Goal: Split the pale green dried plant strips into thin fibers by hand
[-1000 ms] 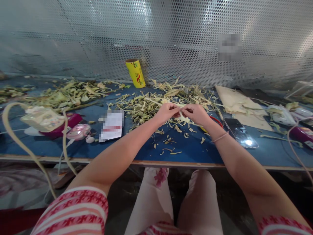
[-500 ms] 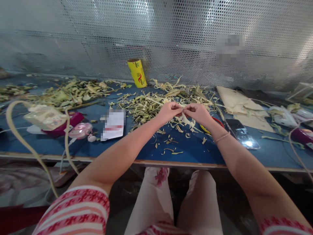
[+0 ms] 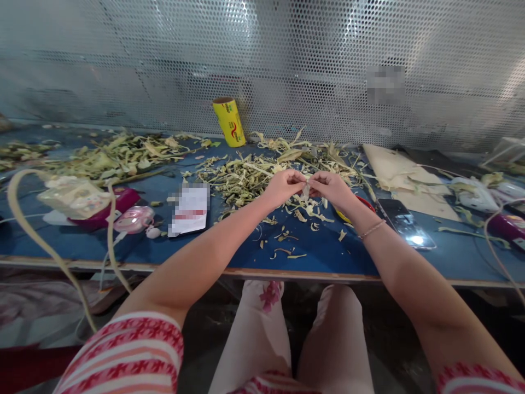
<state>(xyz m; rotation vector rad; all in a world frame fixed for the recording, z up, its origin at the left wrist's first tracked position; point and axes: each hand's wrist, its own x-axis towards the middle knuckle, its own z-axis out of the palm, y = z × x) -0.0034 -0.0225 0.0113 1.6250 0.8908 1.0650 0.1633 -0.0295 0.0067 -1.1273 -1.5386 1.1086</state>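
My left hand point(image 3: 286, 185) and my right hand point(image 3: 331, 187) meet fingertip to fingertip above the blue table point(image 3: 241, 251). Between their pinched fingers is a small pale piece of dried plant point(image 3: 306, 190), mostly covered by the fingertips. Just behind and left of the hands lies a loose pile of dried greenish-yellow plant pieces point(image 3: 241, 178). Several pale scraps point(image 3: 301, 215) are strewn on the table below my fingers. Partly behind my right wrist shows a red and yellow ring-shaped thing point(image 3: 364, 203).
A yellow cardboard tube point(image 3: 229, 123) leans by the perforated metal wall point(image 3: 287, 71). More dried plants point(image 3: 123, 153) lie left. A phone with a white screen point(image 3: 191, 210), a pink case point(image 3: 134, 219), a dark phone point(image 3: 404, 224) and brown cardboard point(image 3: 410, 175) also lie about.
The pale piece between my fingers has shifted and shows less below the fingertips. Both hands stay almost in the same place.
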